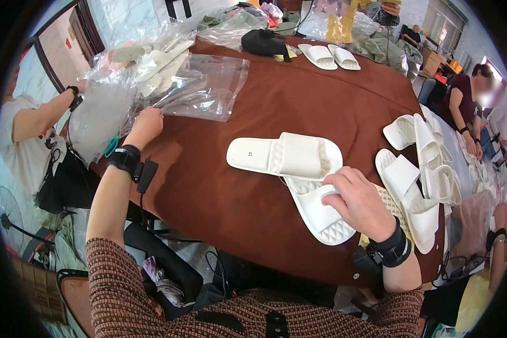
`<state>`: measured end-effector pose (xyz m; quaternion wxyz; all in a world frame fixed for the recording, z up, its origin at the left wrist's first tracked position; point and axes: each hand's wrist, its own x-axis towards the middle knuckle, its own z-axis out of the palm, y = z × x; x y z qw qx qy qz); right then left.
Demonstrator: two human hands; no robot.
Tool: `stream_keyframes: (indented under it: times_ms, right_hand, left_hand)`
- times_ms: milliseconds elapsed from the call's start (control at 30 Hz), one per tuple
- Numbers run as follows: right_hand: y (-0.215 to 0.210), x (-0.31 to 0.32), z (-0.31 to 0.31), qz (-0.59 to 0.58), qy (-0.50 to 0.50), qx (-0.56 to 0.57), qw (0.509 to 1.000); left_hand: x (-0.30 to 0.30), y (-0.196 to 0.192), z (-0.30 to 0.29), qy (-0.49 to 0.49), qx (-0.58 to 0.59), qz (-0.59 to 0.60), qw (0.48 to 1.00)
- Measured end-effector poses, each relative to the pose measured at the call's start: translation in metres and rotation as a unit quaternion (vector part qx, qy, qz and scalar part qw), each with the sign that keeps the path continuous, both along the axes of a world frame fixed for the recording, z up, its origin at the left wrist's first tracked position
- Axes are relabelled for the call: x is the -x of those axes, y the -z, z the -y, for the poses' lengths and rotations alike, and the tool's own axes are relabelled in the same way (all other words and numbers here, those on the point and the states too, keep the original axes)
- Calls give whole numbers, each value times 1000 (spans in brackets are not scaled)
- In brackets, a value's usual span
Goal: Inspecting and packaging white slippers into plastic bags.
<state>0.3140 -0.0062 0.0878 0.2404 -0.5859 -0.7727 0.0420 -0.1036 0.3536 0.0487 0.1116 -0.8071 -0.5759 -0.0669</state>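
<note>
A pair of white slide slippers lies in the middle of the brown-covered table. The upper slipper (307, 155) lies sideways, its toe end overlapping the lower slipper (324, 219), which points towards me. Over the pair is my right hand (359, 203), its thumb and fingers curled in a pinch beside the lower slipper's strap. Whatever sits between those fingertips is too small to make out. To the left, my left hand (146, 125) has its fingers closed on the edge of a clear plastic bag (217, 93), which lies flat on the table.
More white slippers (408, 197) are stacked at the right edge, beside a yellow sticker sheet (387, 203). Another pair (327, 56) lies at the far side, near a black cloth item (267, 44). A person (36, 121) stands at the left among plastic bags; others work at the right.
</note>
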Motion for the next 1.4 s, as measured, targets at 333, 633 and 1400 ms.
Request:
stream_keyframes:
  times_ms: [333,633,1400]
  right_hand:
    - [1,-1,5,6,2,-6,1000]
    - [1,0,4,13,2,0,1000]
    - [1,0,4,13,3,1,1000]
  left_hand:
    - [6,-5,24,11,112,-31,993]
    - [15,-15,21,-54,140,-95,984]
    - [48,-10,19,-139,148,-103,974]
